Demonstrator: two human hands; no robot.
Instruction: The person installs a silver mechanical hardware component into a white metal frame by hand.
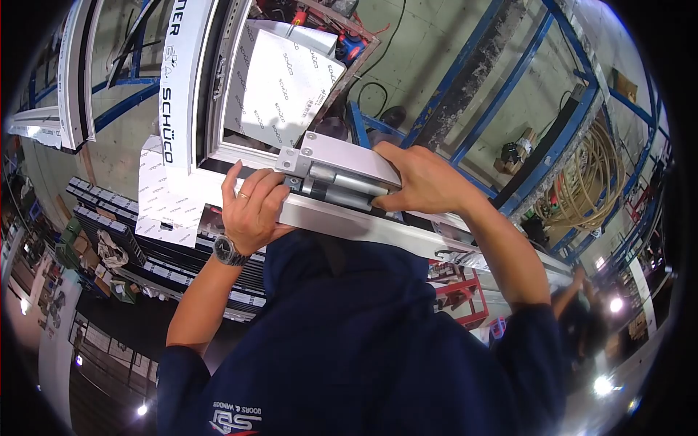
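A silver door hinge (350,161) with a flat plate and round barrels lies across the white aluminium frame (342,221) in front of me. My right hand (429,178) is closed round the hinge's right end, thumb below and fingers over the plate. At the left end, screw heads show in the hinge's small block (289,158). My left hand (251,207), with a ring and a wristwatch (229,251), is wrapped over the frame, fingertips right beside that block. The frame's corner joins a wide profile (182,87) covered in printed SCHÜCO film.
Beyond the frame, a printed sheet (283,83) covers part of a tool tray (352,76) with screwdrivers. Blue steel stands (502,87) rise at the right, beside a coiled hose (582,178). Stacked black profiles (156,269) lie at the left. Another person (582,312) is at the right edge.
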